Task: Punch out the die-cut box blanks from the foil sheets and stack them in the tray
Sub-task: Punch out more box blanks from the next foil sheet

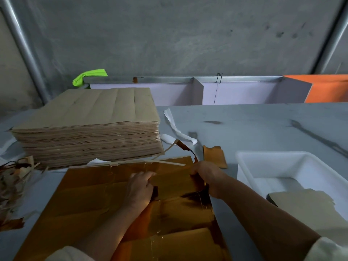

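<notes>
A gold foil sheet [90, 200] lies face up on the grey table in front of me. My left hand [140, 187] has its fingers curled round a torn edge near the sheet's middle. My right hand [204, 175] grips the sheet's right edge, where the foil is torn and lifted. A small gold blank piece [214, 156] lies just beyond my right hand. The white tray [250, 166] stands at the right and holds punched blanks [308, 208], brown side up. A tall stack of sheets [90, 125], brown backs up, sits at the left rear.
Torn strips and scrap [13, 178] pile up at the table's left edge. White paper strips [175, 129] lie between the stack and the small piece. Grey partitions [197, 91] and an orange panel [327, 87] line the back; a green cloth [88, 76] sits behind the stack.
</notes>
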A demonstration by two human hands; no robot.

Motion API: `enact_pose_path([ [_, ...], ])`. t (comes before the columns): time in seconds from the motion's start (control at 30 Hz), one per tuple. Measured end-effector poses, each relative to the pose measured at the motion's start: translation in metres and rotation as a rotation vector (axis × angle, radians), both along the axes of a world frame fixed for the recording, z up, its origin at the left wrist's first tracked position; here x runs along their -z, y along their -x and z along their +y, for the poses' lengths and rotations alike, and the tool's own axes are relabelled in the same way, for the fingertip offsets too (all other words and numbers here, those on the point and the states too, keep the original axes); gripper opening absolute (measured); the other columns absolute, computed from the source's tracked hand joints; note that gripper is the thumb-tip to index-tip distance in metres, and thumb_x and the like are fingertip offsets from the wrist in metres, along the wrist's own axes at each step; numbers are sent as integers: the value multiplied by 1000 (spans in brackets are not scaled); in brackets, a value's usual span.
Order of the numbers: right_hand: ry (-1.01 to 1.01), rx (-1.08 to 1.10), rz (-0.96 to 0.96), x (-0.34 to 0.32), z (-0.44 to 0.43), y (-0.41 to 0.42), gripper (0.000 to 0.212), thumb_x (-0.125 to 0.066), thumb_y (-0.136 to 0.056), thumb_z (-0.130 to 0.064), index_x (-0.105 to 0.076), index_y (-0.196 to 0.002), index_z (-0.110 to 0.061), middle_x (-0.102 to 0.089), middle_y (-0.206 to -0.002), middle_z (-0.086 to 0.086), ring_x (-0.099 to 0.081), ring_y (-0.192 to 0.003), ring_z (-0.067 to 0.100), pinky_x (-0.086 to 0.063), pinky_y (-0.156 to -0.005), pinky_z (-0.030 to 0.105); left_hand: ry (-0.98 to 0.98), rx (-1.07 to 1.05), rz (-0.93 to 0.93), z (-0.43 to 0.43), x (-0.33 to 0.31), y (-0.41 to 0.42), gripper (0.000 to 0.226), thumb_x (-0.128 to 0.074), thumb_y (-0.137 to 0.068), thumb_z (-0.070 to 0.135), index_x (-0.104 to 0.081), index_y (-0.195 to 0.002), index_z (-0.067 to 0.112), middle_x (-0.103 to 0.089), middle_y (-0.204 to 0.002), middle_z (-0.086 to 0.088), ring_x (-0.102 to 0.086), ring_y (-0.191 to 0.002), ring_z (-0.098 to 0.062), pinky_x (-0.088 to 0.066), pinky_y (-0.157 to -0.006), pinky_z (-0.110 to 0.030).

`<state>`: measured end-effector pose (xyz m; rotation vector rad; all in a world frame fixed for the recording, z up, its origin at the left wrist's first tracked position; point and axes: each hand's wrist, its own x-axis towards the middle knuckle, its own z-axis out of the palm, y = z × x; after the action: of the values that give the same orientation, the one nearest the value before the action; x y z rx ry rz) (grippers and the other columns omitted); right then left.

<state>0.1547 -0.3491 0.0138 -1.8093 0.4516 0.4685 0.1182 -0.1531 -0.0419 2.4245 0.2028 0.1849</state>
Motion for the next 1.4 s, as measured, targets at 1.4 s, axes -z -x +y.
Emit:
enact_pose_path([
  [1.4, -22, -103, -210, 11, -8, -1, 35, -57, -96, -42, -63, -99, -7, -60, -85, 10, -60, -79, 23, -50, -75, 35, 1268, -205, 218, 19, -20, 17, 40, -63, -69, 14, -56, -107, 4, -63, -102, -21, -63, -95, -38, -54, -71, -44],
])
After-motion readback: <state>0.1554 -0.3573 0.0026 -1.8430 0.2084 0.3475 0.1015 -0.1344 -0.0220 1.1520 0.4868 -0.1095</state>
